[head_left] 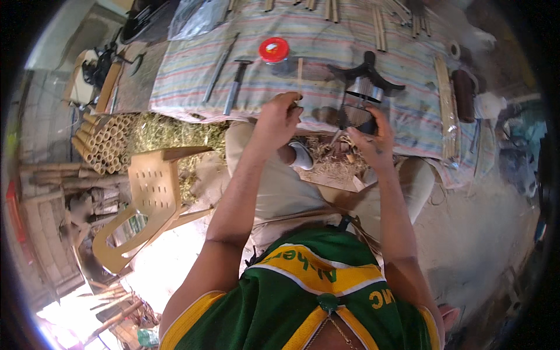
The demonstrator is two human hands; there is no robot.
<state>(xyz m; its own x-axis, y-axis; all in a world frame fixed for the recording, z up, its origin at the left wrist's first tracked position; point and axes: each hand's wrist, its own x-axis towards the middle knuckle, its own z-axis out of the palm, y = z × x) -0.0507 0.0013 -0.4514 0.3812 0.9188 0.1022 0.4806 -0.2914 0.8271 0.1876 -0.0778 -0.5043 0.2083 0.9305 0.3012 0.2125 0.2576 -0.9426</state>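
Note:
My left hand (279, 121) is over the table's near edge, fingers pinched on a thin pale stick (300, 73) that points away from me. To its right, my right hand (374, 139) has its thumb and fingers around the dark lower part of a black device (363, 81). This device has a three-armed black top and a shiny metal band under it; its exact kind is unclear. A narrow pointed piece (336, 137) shows beside the right thumb. Beyond my left hand stands a jar with a red lid (273, 49).
A hammer (236, 87) and a long thin metal tool (221, 67) lie on the striped cloth (186, 76). Several bamboo pieces (379, 29) lie at the far side. A tan plastic chair (153, 184) and stacked bamboo tubes (105, 143) are at left.

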